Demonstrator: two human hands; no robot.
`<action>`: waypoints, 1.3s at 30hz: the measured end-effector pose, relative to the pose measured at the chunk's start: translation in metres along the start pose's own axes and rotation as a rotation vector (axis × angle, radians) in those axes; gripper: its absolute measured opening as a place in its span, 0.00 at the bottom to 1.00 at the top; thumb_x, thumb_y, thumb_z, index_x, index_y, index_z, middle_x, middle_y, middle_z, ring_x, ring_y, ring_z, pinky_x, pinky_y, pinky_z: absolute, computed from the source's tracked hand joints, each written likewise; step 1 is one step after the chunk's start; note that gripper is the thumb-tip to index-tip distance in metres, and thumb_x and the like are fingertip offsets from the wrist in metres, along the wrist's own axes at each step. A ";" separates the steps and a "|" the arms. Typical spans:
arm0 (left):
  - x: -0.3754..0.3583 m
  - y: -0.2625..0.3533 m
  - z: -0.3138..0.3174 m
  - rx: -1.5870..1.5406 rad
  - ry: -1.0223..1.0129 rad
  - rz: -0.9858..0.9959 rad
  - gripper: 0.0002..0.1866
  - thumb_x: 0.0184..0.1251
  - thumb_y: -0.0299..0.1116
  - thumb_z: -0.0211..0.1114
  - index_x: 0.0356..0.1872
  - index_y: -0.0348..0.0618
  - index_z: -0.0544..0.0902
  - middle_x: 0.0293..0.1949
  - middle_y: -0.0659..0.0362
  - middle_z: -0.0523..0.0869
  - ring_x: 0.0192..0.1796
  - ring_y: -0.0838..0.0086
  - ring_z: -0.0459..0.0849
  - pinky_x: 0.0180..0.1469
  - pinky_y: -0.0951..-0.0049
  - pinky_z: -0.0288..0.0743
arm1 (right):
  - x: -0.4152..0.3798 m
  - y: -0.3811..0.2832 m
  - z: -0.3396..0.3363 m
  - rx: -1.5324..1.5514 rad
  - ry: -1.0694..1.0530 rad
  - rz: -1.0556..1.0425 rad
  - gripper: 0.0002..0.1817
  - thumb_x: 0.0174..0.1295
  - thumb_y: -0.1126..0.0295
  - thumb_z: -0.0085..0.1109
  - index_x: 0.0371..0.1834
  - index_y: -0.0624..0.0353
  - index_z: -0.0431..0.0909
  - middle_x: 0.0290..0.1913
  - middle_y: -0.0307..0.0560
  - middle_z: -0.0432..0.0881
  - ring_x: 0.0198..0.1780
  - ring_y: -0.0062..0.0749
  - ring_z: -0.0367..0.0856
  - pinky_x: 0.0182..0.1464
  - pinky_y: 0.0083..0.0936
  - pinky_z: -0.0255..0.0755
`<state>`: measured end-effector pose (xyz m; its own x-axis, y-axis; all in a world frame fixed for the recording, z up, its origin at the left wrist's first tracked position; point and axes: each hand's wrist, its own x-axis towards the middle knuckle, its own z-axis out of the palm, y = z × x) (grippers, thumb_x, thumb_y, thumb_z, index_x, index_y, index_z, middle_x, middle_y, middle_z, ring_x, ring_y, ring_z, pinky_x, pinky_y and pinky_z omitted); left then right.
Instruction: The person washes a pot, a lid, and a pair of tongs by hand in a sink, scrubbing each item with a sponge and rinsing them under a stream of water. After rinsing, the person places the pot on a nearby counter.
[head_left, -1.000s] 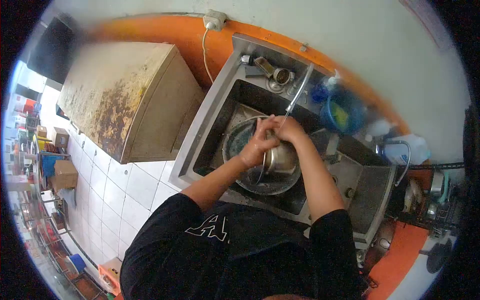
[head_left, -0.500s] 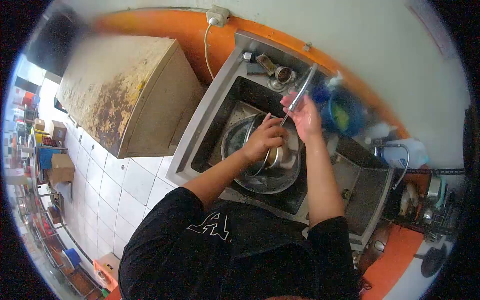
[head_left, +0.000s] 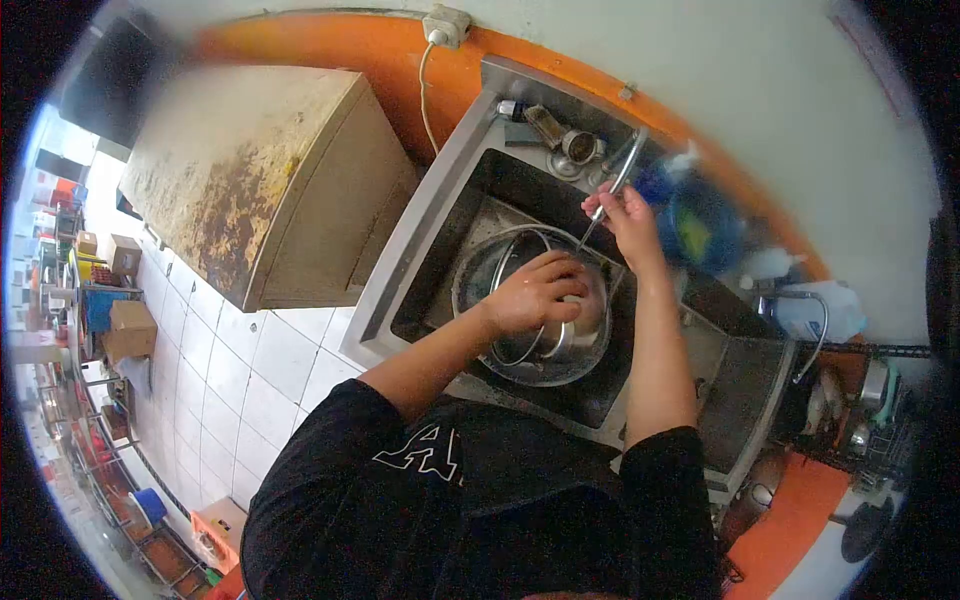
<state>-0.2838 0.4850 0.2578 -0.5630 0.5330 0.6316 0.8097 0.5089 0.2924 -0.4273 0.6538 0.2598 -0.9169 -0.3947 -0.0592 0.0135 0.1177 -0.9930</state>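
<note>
Over a large, clear-looking round basin (head_left: 590, 365) in the sink, my left hand (head_left: 540, 293) has its fingers curled in. What they hold, if anything, is hidden. A round item with a thin metal rim (head_left: 497, 280), perhaps a lid, stands tilted beside this hand, and a shiny metal vessel (head_left: 560, 340) shows below the fingers. My right hand (head_left: 632, 225) is up at the metal faucet spout (head_left: 625, 170), its thumb and fingers closed around the lower end. A thin stream of water (head_left: 586, 238) comes down from there towards the basin.
The steel sink (head_left: 375, 310) has a second compartment at right. Coffee portafilters (head_left: 578, 147) lie on its back ledge. A blue container (head_left: 700, 225) and a plastic jug (head_left: 825, 310) stand along the wall. A worn cabinet (head_left: 310, 190) is at left.
My right hand has closed from spread fingers onto the spout end. My left hand has shifted slightly down over the basin. The whole view has moved a little.
</note>
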 end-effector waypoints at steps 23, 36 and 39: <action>-0.057 -0.074 0.006 -0.206 0.088 -1.079 0.34 0.38 0.48 0.76 0.53 0.52 0.81 0.52 0.44 0.81 0.55 0.50 0.79 0.57 0.60 0.73 | -0.013 -0.025 -0.013 -0.097 -0.116 0.229 0.11 0.70 0.63 0.52 0.47 0.58 0.70 0.43 0.49 0.83 0.45 0.32 0.83 0.46 0.29 0.80; -0.022 -0.028 0.019 -0.679 0.534 -1.467 0.15 0.61 0.39 0.65 0.42 0.40 0.86 0.35 0.55 0.88 0.36 0.73 0.84 0.39 0.71 0.75 | -0.013 -0.013 0.018 0.105 0.018 0.140 0.15 0.69 0.60 0.53 0.49 0.60 0.72 0.43 0.51 0.83 0.46 0.37 0.84 0.50 0.32 0.77; 0.000 -0.016 -0.002 -0.833 0.536 -1.555 0.14 0.61 0.38 0.65 0.41 0.39 0.86 0.35 0.58 0.87 0.36 0.76 0.82 0.38 0.73 0.74 | -0.010 -0.007 -0.001 -0.350 0.015 0.033 0.11 0.69 0.66 0.53 0.47 0.62 0.71 0.40 0.52 0.85 0.46 0.33 0.84 0.48 0.29 0.76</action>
<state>-0.2963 0.4757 0.2541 -0.8204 -0.3662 -0.4391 -0.3713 -0.2427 0.8962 -0.4184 0.6584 0.2677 -0.9241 -0.3721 -0.0869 -0.0917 0.4367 -0.8949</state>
